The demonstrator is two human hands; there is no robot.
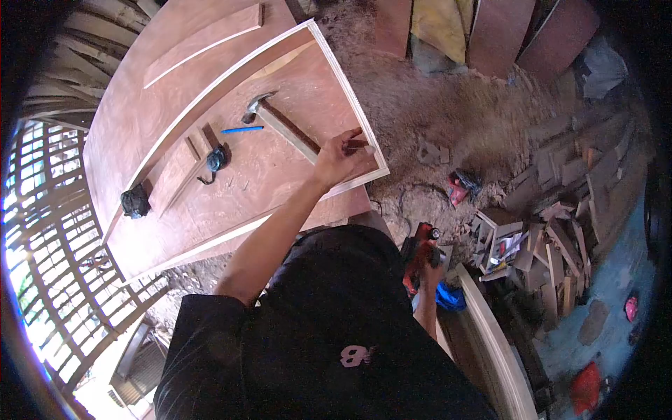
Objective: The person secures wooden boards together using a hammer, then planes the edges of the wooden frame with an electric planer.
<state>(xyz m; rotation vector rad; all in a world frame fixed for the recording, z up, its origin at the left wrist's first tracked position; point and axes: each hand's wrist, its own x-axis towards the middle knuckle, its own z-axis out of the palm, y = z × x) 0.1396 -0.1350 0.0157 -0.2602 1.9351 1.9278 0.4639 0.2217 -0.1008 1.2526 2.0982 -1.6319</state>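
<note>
My left hand is at the near right corner of a wooden frame that lies on a plywood panel. Its fingers are bent close to the frame's inner edge, and whether they pinch anything is too small to tell. Down at my right side, my right hand is wrapped round a red and black power tool. Inside the frame lie a hammer with a wooden handle, a blue pen and a small dark object.
A black pouch-like object sits by the frame's left part. Curved wooden strips stand at my lower right. Wood scraps are heaped on the right, and boards lean at the back. A slatted lattice is on the left.
</note>
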